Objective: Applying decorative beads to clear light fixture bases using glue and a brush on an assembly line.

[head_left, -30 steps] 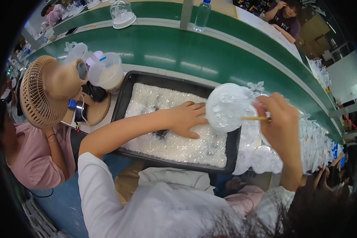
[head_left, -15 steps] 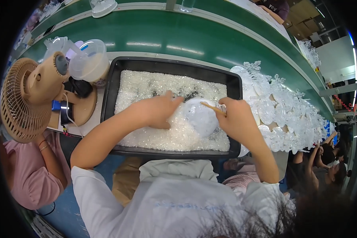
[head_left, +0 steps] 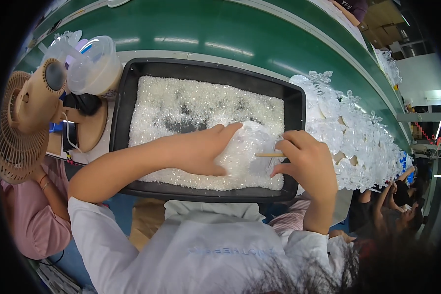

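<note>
Both of the person's hands work over a black rectangular tray (head_left: 127,98) that sits at the near edge of a green conveyor belt (head_left: 191,34). The tray is filled almost wall to wall with white glitter flakes (head_left: 181,103), with a few dark bare patches near its middle.

The left hand (head_left: 201,152) lies palm down with its fingers close together, pressed against the left side of a round white glittered ornament (head_left: 245,149). That ornament rests low in the right half of the tray, on or partly in the flakes; which of the two cannot be told. The right hand (head_left: 306,159) is curled at the ornament's right side, its thumb and fingertips pinching a thin wooden stick (head_left: 269,155) that points level toward the ornament and touches it.

Just beside the tray's right wall lies a long heap of white snowflake ornaments (head_left: 348,132), running along the belt toward the far right.

To the left of the tray stands a beige desk fan (head_left: 27,112) with its grille facing left. Behind it are clear plastic lidded tubs (head_left: 93,68), one holding a pale filling. A person in a pink top (head_left: 29,220) sits at the left, close under the fan.
</note>
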Demonstrator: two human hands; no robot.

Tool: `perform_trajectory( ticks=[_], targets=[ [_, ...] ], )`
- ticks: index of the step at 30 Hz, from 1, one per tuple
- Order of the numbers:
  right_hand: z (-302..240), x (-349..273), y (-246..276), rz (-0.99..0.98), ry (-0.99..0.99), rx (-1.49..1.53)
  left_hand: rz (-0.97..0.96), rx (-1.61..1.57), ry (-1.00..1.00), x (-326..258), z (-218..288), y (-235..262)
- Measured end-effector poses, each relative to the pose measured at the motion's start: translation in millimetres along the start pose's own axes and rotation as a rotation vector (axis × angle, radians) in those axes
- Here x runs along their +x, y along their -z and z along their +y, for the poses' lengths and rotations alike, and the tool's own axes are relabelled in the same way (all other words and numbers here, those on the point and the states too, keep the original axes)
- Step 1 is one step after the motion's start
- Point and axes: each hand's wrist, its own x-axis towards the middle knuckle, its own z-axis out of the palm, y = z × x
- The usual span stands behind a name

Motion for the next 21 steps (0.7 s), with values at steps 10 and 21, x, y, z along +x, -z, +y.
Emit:
perform_trajectory(
  ticks=[10,21],
  targets=[
    [-14,-5,-21,0.125,0.038,0.205,0.093,-0.071,-0.060,-1,0,-10],
    [-42,-4,-28,0.176,-0.244,0.463,-0.085,-0.338,-0.072,0,25,4]
  ],
)
